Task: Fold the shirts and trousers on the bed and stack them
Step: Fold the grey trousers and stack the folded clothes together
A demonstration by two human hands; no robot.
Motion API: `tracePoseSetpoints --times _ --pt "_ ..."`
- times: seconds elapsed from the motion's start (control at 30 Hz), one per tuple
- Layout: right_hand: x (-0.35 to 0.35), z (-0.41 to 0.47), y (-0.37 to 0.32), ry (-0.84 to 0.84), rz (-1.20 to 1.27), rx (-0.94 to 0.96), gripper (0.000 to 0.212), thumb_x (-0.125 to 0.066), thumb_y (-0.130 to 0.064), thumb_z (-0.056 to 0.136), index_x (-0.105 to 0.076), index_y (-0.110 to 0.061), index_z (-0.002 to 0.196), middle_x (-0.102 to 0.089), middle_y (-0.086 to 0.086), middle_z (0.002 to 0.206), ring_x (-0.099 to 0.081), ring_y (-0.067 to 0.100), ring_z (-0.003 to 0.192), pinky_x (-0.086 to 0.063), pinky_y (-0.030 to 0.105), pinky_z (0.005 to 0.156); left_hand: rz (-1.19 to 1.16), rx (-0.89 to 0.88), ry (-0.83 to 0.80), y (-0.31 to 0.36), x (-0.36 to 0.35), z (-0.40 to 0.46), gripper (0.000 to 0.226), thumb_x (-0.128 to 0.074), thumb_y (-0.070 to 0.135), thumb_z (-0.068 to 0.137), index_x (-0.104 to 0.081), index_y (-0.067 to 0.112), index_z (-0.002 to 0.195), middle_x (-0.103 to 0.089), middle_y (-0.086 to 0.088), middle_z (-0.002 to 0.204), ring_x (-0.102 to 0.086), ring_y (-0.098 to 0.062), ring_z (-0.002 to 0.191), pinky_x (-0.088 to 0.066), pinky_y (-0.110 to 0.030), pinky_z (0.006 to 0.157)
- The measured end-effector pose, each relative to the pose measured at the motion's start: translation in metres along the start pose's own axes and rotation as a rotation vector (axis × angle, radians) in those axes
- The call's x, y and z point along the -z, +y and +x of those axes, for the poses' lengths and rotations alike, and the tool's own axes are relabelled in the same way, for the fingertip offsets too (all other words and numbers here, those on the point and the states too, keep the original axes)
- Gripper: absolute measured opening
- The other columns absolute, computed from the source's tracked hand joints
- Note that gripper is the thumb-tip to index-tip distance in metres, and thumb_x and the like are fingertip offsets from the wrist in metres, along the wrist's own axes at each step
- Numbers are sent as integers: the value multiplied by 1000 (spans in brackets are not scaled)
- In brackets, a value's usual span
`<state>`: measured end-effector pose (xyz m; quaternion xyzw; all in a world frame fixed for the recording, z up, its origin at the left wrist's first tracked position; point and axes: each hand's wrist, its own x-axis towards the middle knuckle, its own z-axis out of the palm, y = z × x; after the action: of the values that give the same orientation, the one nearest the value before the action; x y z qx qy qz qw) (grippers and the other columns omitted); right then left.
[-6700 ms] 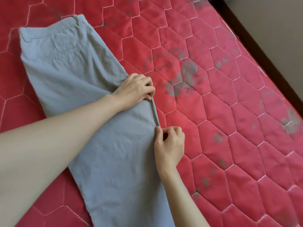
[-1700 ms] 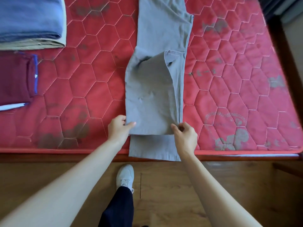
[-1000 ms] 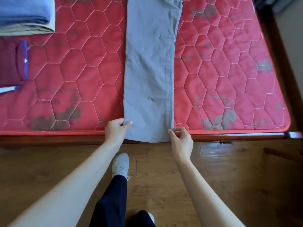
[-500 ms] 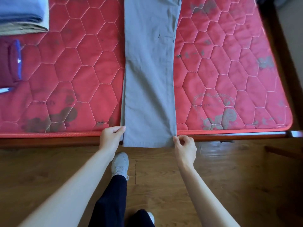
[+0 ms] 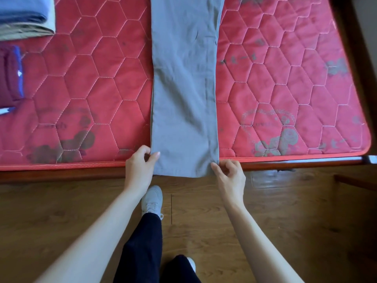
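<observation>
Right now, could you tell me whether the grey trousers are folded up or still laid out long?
Laid out long: the grey trousers run as one narrow strip, hem hanging over the mattress edge.

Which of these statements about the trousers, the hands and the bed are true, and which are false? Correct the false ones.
1. Both hands pinch the hem end of the grey trousers. True: left hand, right hand.
2. The trousers are already folded into a small square. False: they lie stretched out long.
3. The hem hangs past the edge of the red mattress. True.
4. The folded stack lies right of the trousers. False: it lies on their left.
</observation>
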<state>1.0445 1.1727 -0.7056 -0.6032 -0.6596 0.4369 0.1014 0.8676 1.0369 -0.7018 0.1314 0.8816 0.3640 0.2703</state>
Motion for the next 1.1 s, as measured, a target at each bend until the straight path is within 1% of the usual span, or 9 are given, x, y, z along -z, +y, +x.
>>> tracePoseSetpoints --times 0.13,0.27,0.43,0.53,0.67,0.77,0.87,0.97,1.1 --pt "-10 -5 5 -118 -25 -112 9 -70 -32 85 -67 -23 86 -58 -4 102 -55 8 88 -36 23 75 29 138 -9 -14 -3 -1 29 -57 24 96 -52 -1 80 -43 -3 63 -40 -21 64 -29 -32 54" --pt "-10 -7 4 -97 70 -123 9 -70 -35 85 -65 -32 78 -65 -10 94 -56 -2 84 -37 15 71 -69 134 -15 -17 -3 -2 28 -61 25 93 -54 4 76 -41 1 59 -35 -16 58 -27 -32 54" --pt "-4 -10 -2 -22 121 -71 16 -70 -39 83 -68 -32 69 -67 -15 65 -57 -2 63 -41 11 59 -338 155 -107 -16 7 -6 21 -68 28 88 -66 13 74 -57 2 79 -49 -13 78 -38 -31 76" --pt "-2 -11 -3 -8 95 -94 17 -67 -39 85 -71 -27 75 -65 -12 61 -56 1 61 -41 21 60 -460 216 -131 -11 11 -11 15 -72 32 85 -69 21 74 -68 6 86 -60 -10 87 -42 -28 86" --pt "1 -9 -5 16 123 -109 17 -68 -43 83 -71 -31 72 -67 -18 66 -60 1 67 -42 21 61 -570 274 -165 -12 15 -13 9 -70 34 86 -74 28 91 -73 12 102 -62 -5 109 -40 -33 102" --pt "2 -10 1 32 179 -178 16 -69 -40 83 -72 -30 71 -69 -15 68 -62 3 71 -42 23 62 -573 286 -149 -18 16 -17 24 -67 26 89 -71 16 111 -70 5 114 -60 -10 115 -40 -37 108" --pt "-1 -15 9 22 189 -223 15 -71 -38 81 -72 -29 69 -70 -14 67 -65 7 75 -42 24 62 -530 302 -88 -23 12 -22 31 -69 18 88 -67 8 117 -70 3 111 -62 -9 106 -45 -31 101" --pt "-5 -16 12 8 194 -225 14 -71 -36 82 -72 -27 70 -70 -11 68 -65 9 75 -42 25 63 -451 274 -38 -22 9 -23 24 -70 20 87 -70 13 110 -68 14 95 -60 5 92 -45 -16 82" --pt "-5 -12 13 -25 174 -144 7 -72 -27 81 -65 -26 80 -69 -9 74 -63 5 73 -41 23 65 -258 202 -10 -21 9 -22 7 -69 22 88 -63 22 92 -68 10 85 -65 -10 89 -48 -24 75"
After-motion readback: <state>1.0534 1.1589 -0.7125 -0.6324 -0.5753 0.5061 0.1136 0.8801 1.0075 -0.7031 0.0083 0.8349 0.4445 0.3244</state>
